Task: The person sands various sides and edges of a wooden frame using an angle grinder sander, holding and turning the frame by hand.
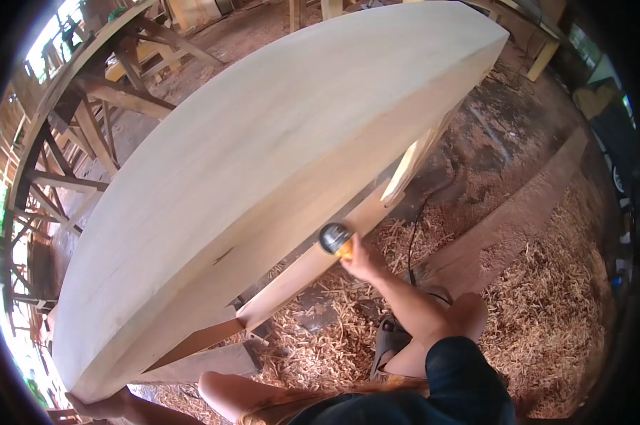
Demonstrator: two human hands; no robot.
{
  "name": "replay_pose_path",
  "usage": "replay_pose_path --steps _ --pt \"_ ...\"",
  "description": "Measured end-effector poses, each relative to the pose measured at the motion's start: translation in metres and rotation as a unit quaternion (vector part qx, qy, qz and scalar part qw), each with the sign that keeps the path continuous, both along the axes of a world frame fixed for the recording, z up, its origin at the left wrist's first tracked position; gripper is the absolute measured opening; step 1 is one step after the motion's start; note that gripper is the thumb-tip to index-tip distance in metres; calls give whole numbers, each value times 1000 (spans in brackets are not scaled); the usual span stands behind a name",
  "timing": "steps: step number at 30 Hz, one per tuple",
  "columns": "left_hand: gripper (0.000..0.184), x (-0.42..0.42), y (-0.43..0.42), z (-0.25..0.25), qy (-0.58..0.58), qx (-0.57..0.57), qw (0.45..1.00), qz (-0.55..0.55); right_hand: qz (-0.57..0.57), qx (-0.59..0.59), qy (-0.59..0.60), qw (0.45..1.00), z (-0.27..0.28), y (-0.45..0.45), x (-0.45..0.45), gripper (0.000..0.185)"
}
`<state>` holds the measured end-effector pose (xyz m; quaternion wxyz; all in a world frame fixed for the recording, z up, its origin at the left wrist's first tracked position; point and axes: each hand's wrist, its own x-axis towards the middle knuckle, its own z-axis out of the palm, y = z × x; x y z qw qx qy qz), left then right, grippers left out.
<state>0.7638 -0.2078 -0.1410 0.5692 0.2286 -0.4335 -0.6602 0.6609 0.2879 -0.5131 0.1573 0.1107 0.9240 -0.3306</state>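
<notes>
A large, pale wooden slab [263,134] with a long curved outline and a thick near edge stretches across the view. My right hand [362,261] is closed around a black and yellow power tool with a round head, which looks like a power sander [335,239]. The tool's head is at the slab's near side edge; whether it touches the wood, I cannot tell. At the bottom left, my left hand [97,406] is in shadow by the slab's lower corner. Its fingers are too dark and hidden to make out.
Wooden supports [291,280] show beneath the slab. A dark cord [414,234] runs over the floor near my right arm. Wood shavings [546,304] cover much of the ground, with a long board [504,212] at right. A timber frame [86,127] stands at left.
</notes>
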Motion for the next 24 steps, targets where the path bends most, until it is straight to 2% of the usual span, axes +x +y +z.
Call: replay_pose_path --steps 1,3,5,7,8,9,10,11,14,16,18,20,22,24 --pt "61 0 -3 -1 2 -13 1000 -1 56 60 24 996 -2 -7 3 79" --pt "60 -3 -11 -1 4 -41 999 -2 34 55 16 998 -5 -3 1 73" --pt "60 -7 1 3 10 -47 999 13 12 46 61 997 -16 26 -13 69" --pt "59 -4 -6 1 8 -55 998 7 -57 30 -49 997 8 54 -33 72" --pt "59 -4 2 2 -6 -62 997 42 -79 48 23 995 -6 68 -35 69" --pt "58 -10 18 7 -20 -69 994 77 -108 28 29 993 -14 81 -39 71" --pt "58 -15 30 10 -33 -76 990 111 -102 63 49 992 -15 88 -39 71" --pt "57 -17 34 11 -29 -71 992 102 -95 99 68 988 -17 91 -36 71" --pt "56 -12 21 8 -11 -77 995 59 -137 79 38 987 -14 82 -21 68" --pt "57 -9 4 0 5 -106 994 8 -126 60 56 989 -8 66 -4 67" --pt "60 -6 10 3 13 -46 999 -8 -96 40 36 994 1 43 12 66" --pt "61 -9 15 4 5 -56 998 -3 -30 15 83 996 -2 -10 26 66" --pt "61 -6 17 6 5 -51 999 -16 24 -17 1 1000 -15 -82 40 64" --pt "62 -7 20 7 -1 -58 998 3 101 -89 35 990 -6 -147 60 59"
